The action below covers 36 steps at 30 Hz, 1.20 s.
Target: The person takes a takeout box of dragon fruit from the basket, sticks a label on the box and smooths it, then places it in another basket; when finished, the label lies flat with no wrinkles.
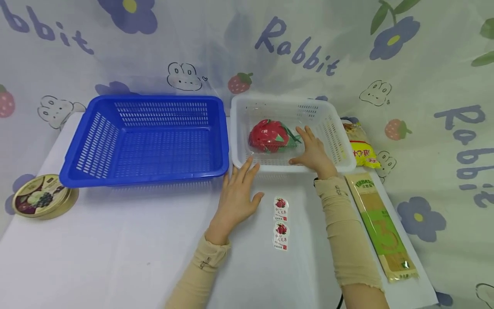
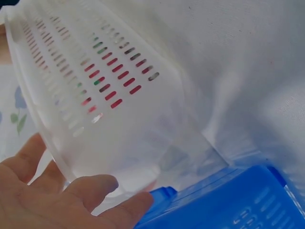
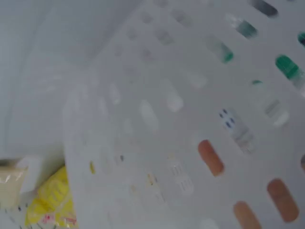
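A white plastic basket (image 1: 247, 101) holds a red and green dragon fruit (image 1: 268, 135) in clear plastic packaging. My left hand (image 1: 237, 195) is at the basket's front left corner, fingers extended towards its rim; in the left wrist view, the fingers (image 2: 90, 188) lie close to the rim. My right hand (image 1: 311, 150) reaches over the front rim with fingers spread inside the basket, just right of the dragon fruit. Whether it touches the fruit cannot be told. The right wrist view shows the basket's slotted wall (image 3: 157, 133), with skin visible through some slots.
Left of the white basket stands a blue basket (image 1: 166, 154). A round tin (image 1: 44, 197) sits at the far left. Two dragon fruit stickers (image 1: 281, 236) lie in front. On the right are a yellow food bag (image 1: 360, 148) and a long noodle packet (image 1: 382, 227).
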Motion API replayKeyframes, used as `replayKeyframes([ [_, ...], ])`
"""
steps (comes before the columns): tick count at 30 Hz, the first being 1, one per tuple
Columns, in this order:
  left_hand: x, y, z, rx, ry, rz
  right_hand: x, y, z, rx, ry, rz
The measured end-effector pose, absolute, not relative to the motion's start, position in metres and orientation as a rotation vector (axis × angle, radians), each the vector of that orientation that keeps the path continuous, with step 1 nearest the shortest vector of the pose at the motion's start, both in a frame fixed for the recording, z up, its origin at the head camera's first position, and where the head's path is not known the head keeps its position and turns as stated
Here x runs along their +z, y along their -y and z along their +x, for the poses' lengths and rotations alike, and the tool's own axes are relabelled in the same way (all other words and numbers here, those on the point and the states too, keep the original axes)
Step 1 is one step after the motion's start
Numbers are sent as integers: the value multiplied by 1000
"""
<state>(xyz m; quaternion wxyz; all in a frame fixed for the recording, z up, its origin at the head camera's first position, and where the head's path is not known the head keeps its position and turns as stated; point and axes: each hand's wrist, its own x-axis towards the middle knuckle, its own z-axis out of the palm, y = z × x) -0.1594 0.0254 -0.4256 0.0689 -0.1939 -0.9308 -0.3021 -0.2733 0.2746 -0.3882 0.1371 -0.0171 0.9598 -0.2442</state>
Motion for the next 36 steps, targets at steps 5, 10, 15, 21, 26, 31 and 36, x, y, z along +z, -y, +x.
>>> replayKeyframes([
  [5, -426, -22, -163, -928, 2804, -566, -385, -270, -285, -513, -2731, -90],
  [10, -427, -20, -164, -933, 2825, -549, -371, -265, -291, -438, -2656, -120],
  [15, -428, -20, -163, -955, 2837, -555, -351, -259, -291, -404, -2600, -52],
  [21, -428, -22, -159, -980, 2822, -559, -328, -254, -296, -289, -2517, -4],
  [26, -427, -24, -156, -988, 2811, -613, -344, -268, -296, -367, -2505, -67],
  [31, -425, -21, -159, -967, 2771, -608, -363, -272, -300, -426, -2624, -123],
  [36, -424, -18, -161, -968, 2766, -601, -377, -266, -301, -390, -2734, -119],
])
